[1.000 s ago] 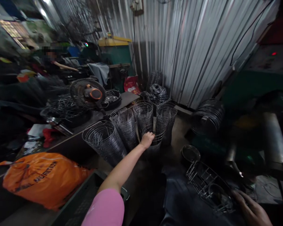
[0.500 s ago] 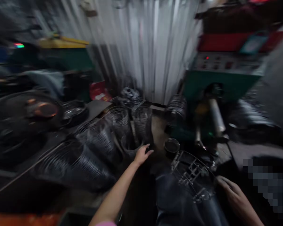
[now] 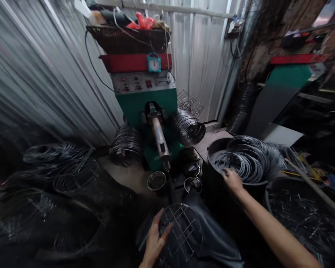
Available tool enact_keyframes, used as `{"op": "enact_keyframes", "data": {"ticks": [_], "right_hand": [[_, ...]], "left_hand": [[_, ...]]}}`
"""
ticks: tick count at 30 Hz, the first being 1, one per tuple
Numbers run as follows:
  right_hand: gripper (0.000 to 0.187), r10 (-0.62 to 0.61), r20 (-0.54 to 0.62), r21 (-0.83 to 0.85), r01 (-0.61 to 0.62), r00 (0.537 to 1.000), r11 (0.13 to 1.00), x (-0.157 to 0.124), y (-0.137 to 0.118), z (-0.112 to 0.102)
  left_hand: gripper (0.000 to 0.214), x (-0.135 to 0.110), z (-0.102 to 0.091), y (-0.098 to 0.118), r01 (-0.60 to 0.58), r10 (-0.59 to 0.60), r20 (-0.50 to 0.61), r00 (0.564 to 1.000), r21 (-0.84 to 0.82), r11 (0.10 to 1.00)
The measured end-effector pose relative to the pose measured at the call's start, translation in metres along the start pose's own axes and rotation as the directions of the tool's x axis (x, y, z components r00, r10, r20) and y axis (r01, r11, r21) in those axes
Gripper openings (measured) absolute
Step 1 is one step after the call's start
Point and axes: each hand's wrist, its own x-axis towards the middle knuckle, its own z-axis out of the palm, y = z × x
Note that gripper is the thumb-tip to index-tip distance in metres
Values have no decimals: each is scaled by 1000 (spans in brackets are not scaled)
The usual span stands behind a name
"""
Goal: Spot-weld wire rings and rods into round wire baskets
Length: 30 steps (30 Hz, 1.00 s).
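Observation:
My left hand [image 3: 156, 238] grips the left edge of a round wire rack [image 3: 181, 232], thumb over its crossed bars. The rack, a thin ring with a grid inside, lies tilted above my dark-covered lap [image 3: 212, 230]. My right hand [image 3: 232, 180] is at the near left rim of a dark tub [image 3: 212, 150], fingers curled in at the edge of a heap of loose wire rings [image 3: 248, 158]. Whether a ring is between its fingertips is too small and dark to make out.
Ahead stands a green machine [image 3: 147, 96] with a metal arm [image 3: 159, 137] pointing toward me. Wire coils [image 3: 125, 147] hang on its left. Small round dishes [image 3: 156, 181] sit below. A second tub [image 3: 304, 201] of small metal pieces is at right; more wire rings [image 3: 75, 175] lie left.
The view has swung right. My left hand has come from the stacked wire rings on the left to the rack. My right hand has left the rack's side and reached the tub.

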Motion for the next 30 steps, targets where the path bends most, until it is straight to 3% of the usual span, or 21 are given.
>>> {"op": "enact_keyframes", "data": {"ticks": [2,5,9,12,15,23,26,30], "right_hand": [[43,146,-112,-73,-155,983,985,42,26,-15],[48,328,-138,-162,-348,934,923,84,59,-22],[30,373,-66,-198,-378,926,904,106,84,-27],[37,339,-118,-174,-356,933,918,112,86,-38],[41,305,-214,-138,-337,928,931,114,75,-52],[39,257,-286,36,-257,923,966,121,15,-70],[29,284,-164,293,-228,945,929,129,-13,-61],[24,236,-28,510,-189,971,839,143,-60,-24]], "left_hand": [[63,-5,4,-4,-15,16,-62,998,26,1000],[63,-11,14,-12,1,-2,-171,985,-6,1000],[62,-8,25,-15,63,-75,-226,971,-58,996],[64,-6,25,-10,81,-93,-214,972,-64,995],[67,-7,22,-6,59,-74,-201,977,-81,995],[64,-17,17,-11,-37,31,-213,977,-22,999],[67,-17,18,-15,-13,5,-195,981,-37,999],[65,-11,16,-19,1,-14,-149,989,-91,996]]}}
